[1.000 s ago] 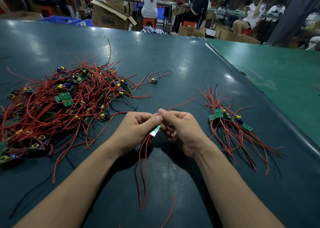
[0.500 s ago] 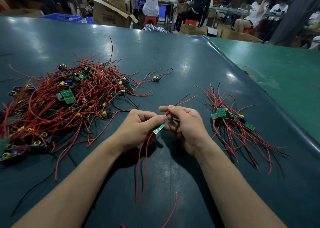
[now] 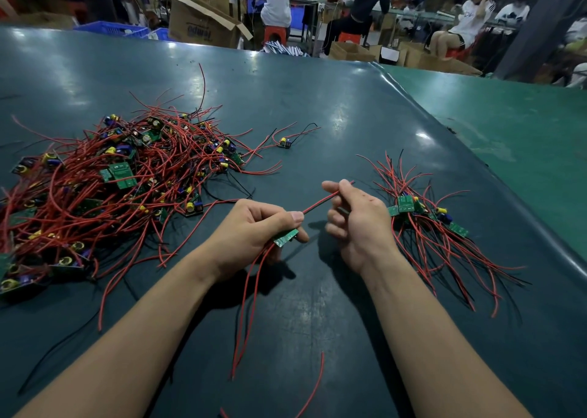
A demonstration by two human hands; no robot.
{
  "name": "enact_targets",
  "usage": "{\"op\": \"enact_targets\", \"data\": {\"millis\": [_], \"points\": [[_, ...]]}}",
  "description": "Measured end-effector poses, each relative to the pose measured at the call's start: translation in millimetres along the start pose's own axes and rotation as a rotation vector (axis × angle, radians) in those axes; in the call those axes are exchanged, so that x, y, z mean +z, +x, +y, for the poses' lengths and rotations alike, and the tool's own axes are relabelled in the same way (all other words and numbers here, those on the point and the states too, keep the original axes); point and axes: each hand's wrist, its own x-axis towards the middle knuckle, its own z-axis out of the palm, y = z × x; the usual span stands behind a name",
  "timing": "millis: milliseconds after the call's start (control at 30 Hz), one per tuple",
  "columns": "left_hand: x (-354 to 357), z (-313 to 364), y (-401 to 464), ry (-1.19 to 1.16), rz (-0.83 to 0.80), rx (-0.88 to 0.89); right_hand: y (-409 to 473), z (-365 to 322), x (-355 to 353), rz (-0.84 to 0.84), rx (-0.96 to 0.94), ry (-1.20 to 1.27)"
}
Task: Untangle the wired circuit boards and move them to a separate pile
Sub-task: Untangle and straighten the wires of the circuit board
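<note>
Tangle: far left on the counter, many boards still knotted in red wire
Left hand: curled round a green board, thumb on top, its leads hanging near
Wire: now stretched taut between the hands, which were together a second ago
Right hand: pinches that wire up high, having drawn away rightward
Sorted pile: just right of it
Meaning: this board looks nearly free, ready to go right

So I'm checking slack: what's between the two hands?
In the head view, a taut red wire spans from left hand to right hand.
</note>
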Motion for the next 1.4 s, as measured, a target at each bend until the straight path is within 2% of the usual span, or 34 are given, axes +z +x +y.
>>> {"op": "enact_targets", "data": {"millis": [33, 133, 167, 233, 300, 400, 500, 567, 600, 667, 900, 1100, 1200, 1300, 1400], "points": [[-1, 0, -1, 0.001, -0.005, -0.002, 1, 0, -3, 0.004, -0.092, -0.109], [-1, 1, -2, 0.013, -0.004, -0.007, 1, 2, -8, 0.070, -0.471, -0.644], [-1, 1, -2, 0.016, -0.003, -0.005, 2, 3, -9, 0.093, -0.538, -0.693], [-1, 1, -2, 0.025, -0.007, -0.005, 2, 3, -9, 0.132, -0.564, -0.631], [-1, 1, -2, 0.019, -0.014, -0.005, 2, 1, -7, 0.151, -0.476, -0.472], [0, 2, -1, -0.034, 0.024, -0.006, -1, -5, -4, 0.072, -0.205, -0.153], [2, 0, 1, -0.105, 0.086, -0.009, -6, -3, -5, -0.205, 0.051, -0.242], [3, -1, 2, -0.076, 0.076, 0.008, -13, 1, -2, -0.366, 0.095, -0.302], [3, -1, 2, -0.045, 0.069, 0.011, -14, 2, -1, -0.391, 0.081, -0.305], [2, -2, 1, -0.001, 0.056, 0.004, -14, 0, 0, -0.326, 0.039, -0.290], [-1, 4, -3, 0.042, -0.068, -0.001, -1, -10, -9, 0.056, -0.163, -0.140], [0, 1, -4, -0.019, -0.162, -0.007, 0, -8, -6, 0.174, -0.268, -0.124], [1, -2, -2, -0.118, -0.064, 0.000, -3, -14, -10, 0.034, -0.188, -0.147], [0, -4, 2, -0.121, 0.061, 0.038, -16, -12, -8, -0.269, 0.049, -0.452], [2, -4, 3, -0.095, 0.047, 0.060, -24, -7, -6, -0.538, 0.090, -0.656]]}}
